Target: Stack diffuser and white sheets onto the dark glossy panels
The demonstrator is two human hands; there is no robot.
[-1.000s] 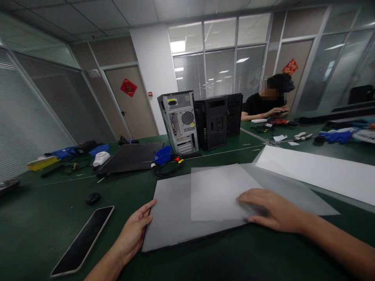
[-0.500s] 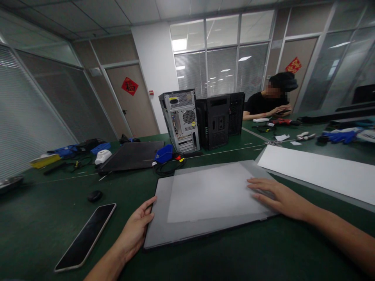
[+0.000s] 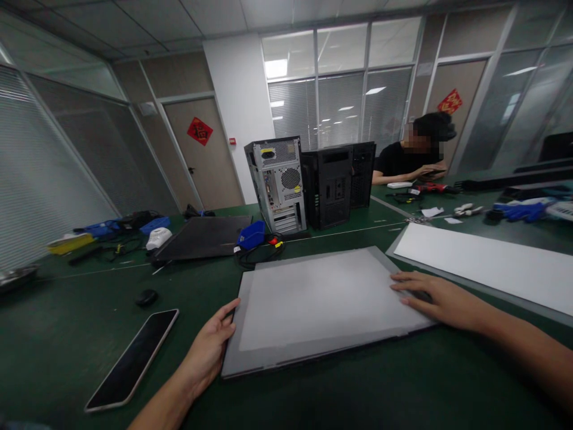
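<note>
1 cloudy sheet [image 3: 313, 301] lies over the flat panel [image 3: 248, 361] before you. Your left hand [image 3: 211, 340] has its grip clamped on the panel's left edge; your right hand [image 3: 441, 300] rests, fingers apart, on the sheet. Slide lightly, squaring edges. Near tabletop [image 3: 340, 391] gives room; the white board [image 3: 487, 263] sits close at right.

Computer tower [image 3: 283, 191], worktable [image 3: 58, 334] and glass partitions [image 3: 339, 107] suggest an office workshop.
</note>
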